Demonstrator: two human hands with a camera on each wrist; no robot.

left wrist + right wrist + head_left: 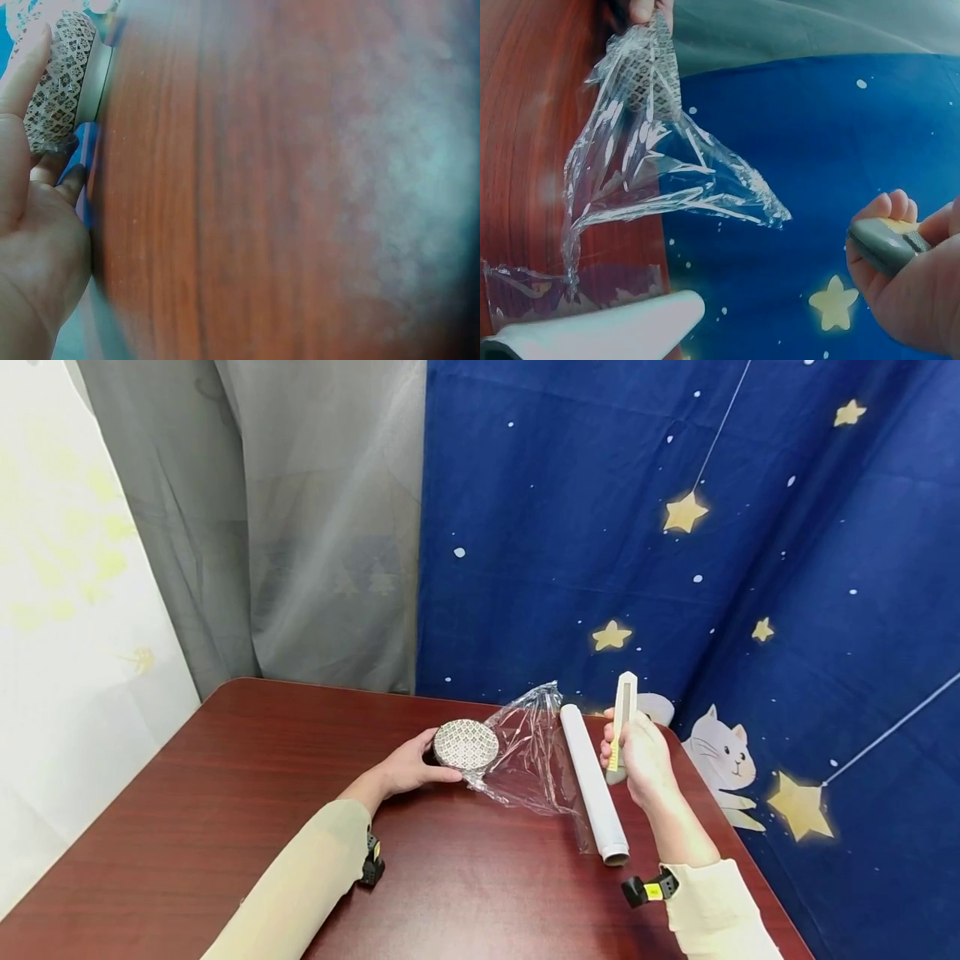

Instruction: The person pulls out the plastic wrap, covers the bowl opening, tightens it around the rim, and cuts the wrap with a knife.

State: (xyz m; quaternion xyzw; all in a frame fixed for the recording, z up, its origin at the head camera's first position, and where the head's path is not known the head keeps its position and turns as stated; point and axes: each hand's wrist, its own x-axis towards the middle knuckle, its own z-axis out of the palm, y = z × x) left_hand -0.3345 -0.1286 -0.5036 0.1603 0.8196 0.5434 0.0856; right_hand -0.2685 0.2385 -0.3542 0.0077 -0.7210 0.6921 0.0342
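Observation:
My left hand [408, 766] grips the rim of a round bowl [466, 745] with a brown-and-white lattice pattern, thumb on the near side. In the left wrist view the bowl [64, 82] shows its patterned side and a pale base. Crumpled clear cling film [528, 752] covers part of the bowl and trails off to the right. Beside it lies a white roll of cling film [594, 785], joined to a loose flap of film. My right hand [647, 756] holds a pale utility knife [626, 710] with a yellow part, raised right of the roll, apart from the film.
The dark red wooden table [187, 810] has its right edge close to my right forearm. Behind it hang a grey curtain [330, 527] and a blue curtain with stars [555, 527]. A white curtain [82, 635] hangs at the left.

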